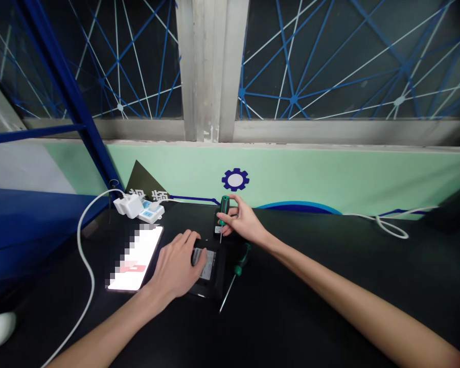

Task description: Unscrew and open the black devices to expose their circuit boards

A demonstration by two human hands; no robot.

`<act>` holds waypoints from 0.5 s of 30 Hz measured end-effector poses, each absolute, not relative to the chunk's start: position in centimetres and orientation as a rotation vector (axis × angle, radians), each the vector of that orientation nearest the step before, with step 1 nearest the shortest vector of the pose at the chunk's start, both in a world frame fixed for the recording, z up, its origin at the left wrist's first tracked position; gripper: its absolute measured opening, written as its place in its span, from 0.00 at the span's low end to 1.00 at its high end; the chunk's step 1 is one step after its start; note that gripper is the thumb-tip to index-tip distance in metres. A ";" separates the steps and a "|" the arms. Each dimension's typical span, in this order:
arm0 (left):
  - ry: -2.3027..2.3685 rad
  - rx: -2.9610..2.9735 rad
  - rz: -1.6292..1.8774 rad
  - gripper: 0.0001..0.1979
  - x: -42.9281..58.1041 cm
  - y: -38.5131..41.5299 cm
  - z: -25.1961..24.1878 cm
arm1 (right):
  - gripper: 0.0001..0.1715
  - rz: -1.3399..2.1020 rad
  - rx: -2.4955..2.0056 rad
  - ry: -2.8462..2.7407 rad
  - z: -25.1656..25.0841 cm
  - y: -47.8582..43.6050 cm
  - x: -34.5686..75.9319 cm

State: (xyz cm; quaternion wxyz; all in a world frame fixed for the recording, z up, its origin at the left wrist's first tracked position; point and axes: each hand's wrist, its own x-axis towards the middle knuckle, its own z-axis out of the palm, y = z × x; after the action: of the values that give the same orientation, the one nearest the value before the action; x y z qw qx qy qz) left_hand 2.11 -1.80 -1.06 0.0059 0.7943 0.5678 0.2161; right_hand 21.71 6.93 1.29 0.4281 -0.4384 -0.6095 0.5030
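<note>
Right hand (242, 219) fingers pinch green screwdriver (223, 209) upright over black device (209, 263); left hand (176, 268) lies flat, fingers spread, on it. Device label (207, 266) unreadable. Second screwdriver (235, 273) lies beside.

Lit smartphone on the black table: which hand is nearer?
Left. The left hand rests on the black device right beside the lit smartphone; the right hand holds a green-handled screwdriver farther off.

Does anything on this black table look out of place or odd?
Nothing is spilled or broken. One oddity: a second green-handled screwdriver lies loose beside the black flat device, its tip past the device's near edge. The right hand holds another green-handled screwdriver upright.
</note>
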 end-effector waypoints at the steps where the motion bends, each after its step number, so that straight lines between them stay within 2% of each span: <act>1: 1.778 2.478 0.678 0.10 2.1 -1.8 -1.1 | 0.32 1.245 -1.093 -1.526 1.4 6.8 21.8; 8: 1.800 2.425 0.657 0.09 2.2 -1.8 -0.9 | 0.32 1.075 -1.053 -1.550 3.6 6.7 23.2; 15: 1.818 2.386 0.631 0.09 2.2 -1.9 -0.9 | 0.34 1.167 -1.289 -1.944 8.0 5.4 26.0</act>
State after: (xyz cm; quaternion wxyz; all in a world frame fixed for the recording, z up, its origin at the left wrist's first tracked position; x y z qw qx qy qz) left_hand 2.18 -1.86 -0.86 0.0383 0.7778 0.5926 0.2056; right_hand 26.01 5.45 7.97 0.2634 -0.4768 -0.7190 0.4316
